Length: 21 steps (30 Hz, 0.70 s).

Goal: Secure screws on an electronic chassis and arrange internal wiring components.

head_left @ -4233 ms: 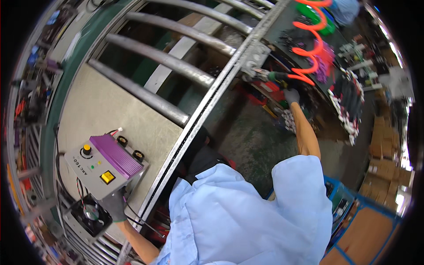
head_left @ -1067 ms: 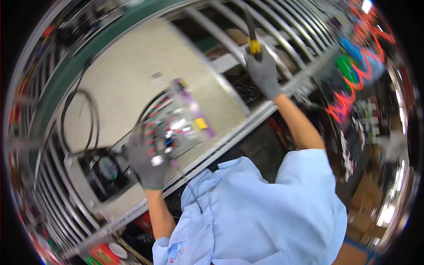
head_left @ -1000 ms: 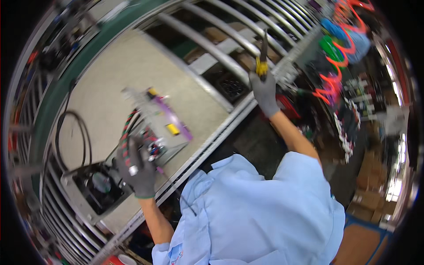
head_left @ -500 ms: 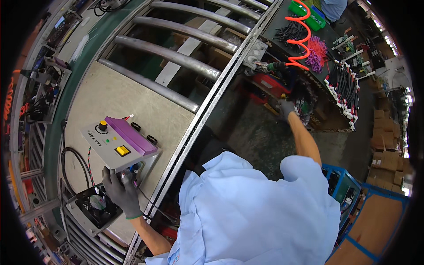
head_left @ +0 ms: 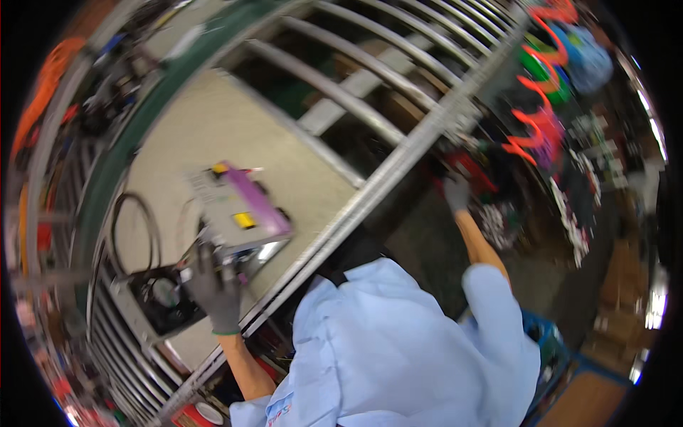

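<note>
Black cable [head_left: 146, 206] is looping across the pale board [head_left: 206, 128] beside the cooling fan [head_left: 165, 293], and the gloved left hand [head_left: 217, 293] is stretching its fingers between that fan and the grey-and-purple control box [head_left: 243, 206], blur hiding any grip. The box is sitting on the board, maybe risking a knock if that hand is drifting while the gloved right hand [head_left: 457, 191], its hold impossible to tell, is reaching beside the red bin [head_left: 475, 172].

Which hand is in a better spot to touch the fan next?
Probably the left hand: it's right beside the fan. The right hand is farther off, beyond the metal rail.
</note>
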{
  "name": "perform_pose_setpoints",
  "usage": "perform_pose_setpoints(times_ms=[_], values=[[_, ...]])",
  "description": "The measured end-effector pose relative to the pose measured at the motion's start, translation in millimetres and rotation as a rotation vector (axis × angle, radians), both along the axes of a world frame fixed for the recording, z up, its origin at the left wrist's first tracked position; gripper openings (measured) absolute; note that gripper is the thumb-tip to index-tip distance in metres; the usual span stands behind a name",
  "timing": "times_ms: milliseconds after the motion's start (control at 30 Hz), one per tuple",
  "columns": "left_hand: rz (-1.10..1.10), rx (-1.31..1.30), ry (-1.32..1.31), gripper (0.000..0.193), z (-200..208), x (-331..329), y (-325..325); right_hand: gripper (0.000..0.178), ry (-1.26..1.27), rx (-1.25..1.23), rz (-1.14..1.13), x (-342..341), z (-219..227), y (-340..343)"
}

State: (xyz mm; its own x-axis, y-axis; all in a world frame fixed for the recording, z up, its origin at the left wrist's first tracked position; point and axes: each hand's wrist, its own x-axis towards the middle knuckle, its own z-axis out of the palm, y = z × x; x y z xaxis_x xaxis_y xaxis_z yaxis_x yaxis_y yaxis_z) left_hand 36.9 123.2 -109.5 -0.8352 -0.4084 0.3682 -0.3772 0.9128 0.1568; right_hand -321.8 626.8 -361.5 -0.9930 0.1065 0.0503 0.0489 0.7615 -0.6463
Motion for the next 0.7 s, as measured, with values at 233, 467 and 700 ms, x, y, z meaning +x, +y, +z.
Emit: perform_pose_setpoints(times_ms=[233, 467, 700], values=[[0.016, 0.079, -0.011, 0.075, 13.8, -2.5, -24.7, 0.021, 0.548, -0.476, 0.499, -4.1, 270.8, -176.4], [0.125, 0.140, -0.012, 0.078, 11.7, -3.7, -12.7, 0.030, 0.369, -0.355, 1.116, -58.5, 355.6, -452.8], [0.166, 0.206, 0.019, 0.080, 9.1, -7.5, -9.4, 0.071, 0.411, -0.143, 1.293, -95.6, 369.4, -742.1]])
